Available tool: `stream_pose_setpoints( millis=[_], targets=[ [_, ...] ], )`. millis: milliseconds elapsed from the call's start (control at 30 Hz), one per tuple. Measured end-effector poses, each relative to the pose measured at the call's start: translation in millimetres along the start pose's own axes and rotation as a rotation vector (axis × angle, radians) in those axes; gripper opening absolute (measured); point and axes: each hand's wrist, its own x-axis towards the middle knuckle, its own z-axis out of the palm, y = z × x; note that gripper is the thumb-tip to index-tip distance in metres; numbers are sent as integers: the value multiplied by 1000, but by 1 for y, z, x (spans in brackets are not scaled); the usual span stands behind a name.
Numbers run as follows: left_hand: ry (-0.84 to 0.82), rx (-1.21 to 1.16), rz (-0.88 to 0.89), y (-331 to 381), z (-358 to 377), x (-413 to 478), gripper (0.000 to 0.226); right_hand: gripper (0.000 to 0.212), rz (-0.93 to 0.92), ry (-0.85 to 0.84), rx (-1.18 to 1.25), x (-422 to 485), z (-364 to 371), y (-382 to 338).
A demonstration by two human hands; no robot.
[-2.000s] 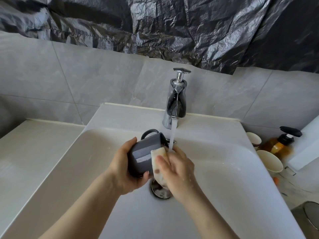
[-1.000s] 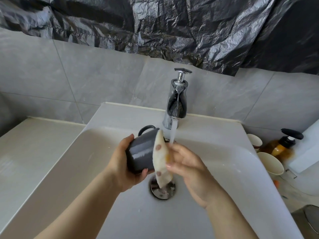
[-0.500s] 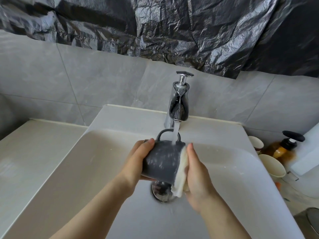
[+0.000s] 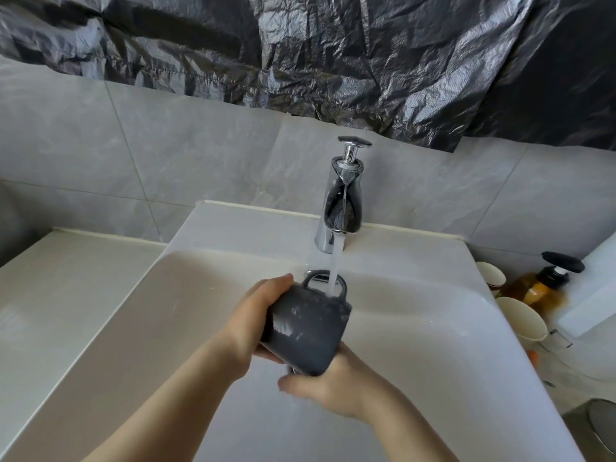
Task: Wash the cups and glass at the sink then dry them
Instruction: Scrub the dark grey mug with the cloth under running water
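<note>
soapy mug [image 4: 306,331] under the running tap [image 4: 343,201]
nearest me the right hand [image 4: 336,388] is tucked beneath the mug, fingers hidden, so i cannot tell what it holds; the left hand [image 4: 260,325] wraps the mug's side, below the tap, water striking by the handle. suds and wet skin could let it slip and crack against the sink [image 4: 186,295]; splash might reach the paper cups [image 4: 521,320] right of the tap.

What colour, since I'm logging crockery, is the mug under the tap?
The mug is plain dark grey; the head view shows it best.
</note>
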Motion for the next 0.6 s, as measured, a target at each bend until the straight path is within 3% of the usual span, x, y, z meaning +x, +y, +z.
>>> stream_pose_setpoints(
  millis=[67, 167, 233, 300, 367, 433, 500, 600],
  targets=[
    [-8, -57, 41, 0, 0, 0, 32, 42, 4, -19, 414, 0, -3, -8],
    [-43, -43, 258, -4, 1, 2, 33, 42, -56, -135, 1094, -4, -11, -18],
    [-81, -25, 386, -6, -1, 3, 46, 37, -71, -140, 1237, -6, -15, -19],
    [-126, -5, 397, -6, -5, 3, 48, 41, -117, -91, 1143, -6, -15, -19],
    [-188, -7, 266, -2, -8, 3, 39, 45, -146, 18, 880, -3, -14, -20],
    [-207, -75, 111, 1, -8, 1, 38, 39, -160, 156, 416, -2, -10, -19],
    [-144, -156, 21, 3, -6, 1, 51, 49, -164, 209, 8, 1, -3, -13],
    [-42, -172, 31, 1, -2, 1, 48, 72, -113, 140, -79, 5, 5, -7]
  ],
)
